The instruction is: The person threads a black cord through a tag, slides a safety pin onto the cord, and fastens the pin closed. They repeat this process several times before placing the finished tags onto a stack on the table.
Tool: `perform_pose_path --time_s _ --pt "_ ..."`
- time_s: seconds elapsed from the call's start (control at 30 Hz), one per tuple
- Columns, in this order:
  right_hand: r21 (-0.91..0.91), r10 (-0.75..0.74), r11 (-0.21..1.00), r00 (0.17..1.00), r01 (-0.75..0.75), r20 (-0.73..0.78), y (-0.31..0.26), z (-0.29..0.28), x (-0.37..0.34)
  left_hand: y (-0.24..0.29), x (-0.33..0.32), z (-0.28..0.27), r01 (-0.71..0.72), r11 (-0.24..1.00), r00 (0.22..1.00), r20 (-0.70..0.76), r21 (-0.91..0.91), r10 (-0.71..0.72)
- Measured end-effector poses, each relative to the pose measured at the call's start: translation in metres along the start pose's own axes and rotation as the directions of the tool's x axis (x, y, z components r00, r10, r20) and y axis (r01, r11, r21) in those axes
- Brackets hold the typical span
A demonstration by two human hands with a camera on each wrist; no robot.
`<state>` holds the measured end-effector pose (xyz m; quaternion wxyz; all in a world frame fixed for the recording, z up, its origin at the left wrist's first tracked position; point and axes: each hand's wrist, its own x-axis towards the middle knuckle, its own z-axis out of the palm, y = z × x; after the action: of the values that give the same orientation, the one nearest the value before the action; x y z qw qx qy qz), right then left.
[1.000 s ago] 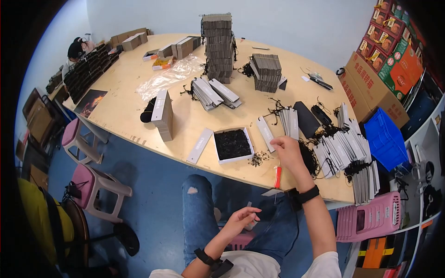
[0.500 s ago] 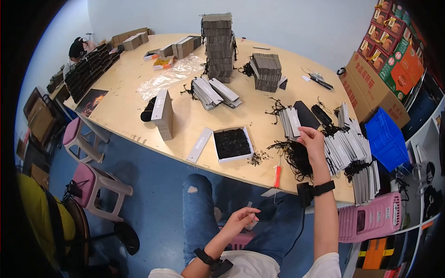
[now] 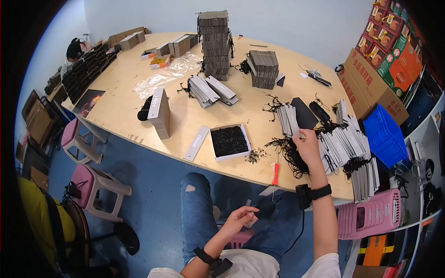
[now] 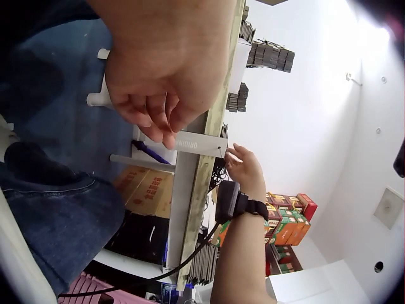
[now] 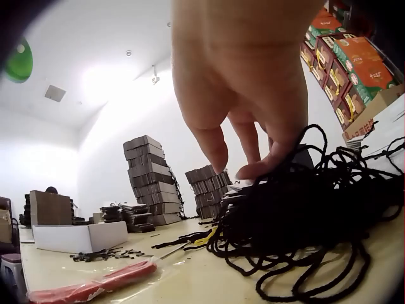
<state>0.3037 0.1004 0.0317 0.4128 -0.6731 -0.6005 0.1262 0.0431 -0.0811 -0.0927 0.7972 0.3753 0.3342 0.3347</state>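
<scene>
A pale wall (image 3: pixel 287 23) backs a wooden table (image 3: pixel 120 109) in a room with a blue floor (image 3: pixel 150 222). Near the table's front right, a bundle of grey tags (image 3: pixel 281 119) lies fanned out, with one tag (image 3: pixel 292 121) on top. The right hand (image 3: pixel 309 146) is at that tag's near end, fingers bent and thumb close to them; I cannot tell whether they pinch it or only touch it. The left hand (image 3: pixel 236 221) is over the lap, its fingers curved. In the left wrist view a lettered tag (image 4: pixel 199 144) shows right at its fingertips, though whether it is gripped cannot be told.

Just below the right hand is a tangle of black cord (image 3: pixel 295 160), with a red-handled tool (image 3: pixel 276 173) beside it. More tags (image 3: pixel 340 148) spread to the right. Further left are a white box (image 3: pixel 213 147) of black pieces, a single tag (image 3: pixel 197 143) lying flat and an upright stack (image 3: pixel 162 123). Behind these rises a tall pile (image 3: pixel 214 46), with a shorter one (image 3: pixel 264 69) to its right. A blue crate (image 3: pixel 384 136) and a cardboard carton (image 3: pixel 359 83) are at the table's right side.
</scene>
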Motion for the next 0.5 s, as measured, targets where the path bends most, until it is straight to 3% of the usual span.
perform_pose_path --time_s 0.07,0.1,0.17,0.2,0.33,0.5 --pt "-0.205 -0.244 0.954 0.964 0.219 -0.103 -0.004 0.005 -0.006 -0.003 0.002 0.000 -0.018 1.000 1.000 -0.017 0.000 0.018" --pt "-0.204 -0.244 0.954 0.964 0.220 -0.102 -0.018 0.004 -0.012 -0.003 0.002 0.000 -0.018 1.000 1.000 -0.018 0.001 0.018" --pt "-0.189 -0.187 0.954 0.956 0.232 0.226 -0.045 0.002 -0.023 0.000 0.001 -0.001 0.016 1.000 1.000 -0.011 0.000 -0.016" --pt "-0.199 -0.098 0.966 0.945 0.166 0.313 -0.050 0.008 -0.028 0.000 0.000 -0.001 0.018 1.000 1.000 -0.011 0.001 -0.018" --pt "-0.287 -0.072 0.938 0.917 0.196 0.393 -0.051 0.025 -0.041 0.001 -0.001 -0.002 -0.033 0.999 0.999 -0.028 0.010 0.033" --pt "-0.270 -0.111 0.936 0.915 0.228 0.388 -0.039 0.034 -0.040 0.007 -0.002 0.001 -0.079 0.995 0.993 -0.084 0.065 0.085"
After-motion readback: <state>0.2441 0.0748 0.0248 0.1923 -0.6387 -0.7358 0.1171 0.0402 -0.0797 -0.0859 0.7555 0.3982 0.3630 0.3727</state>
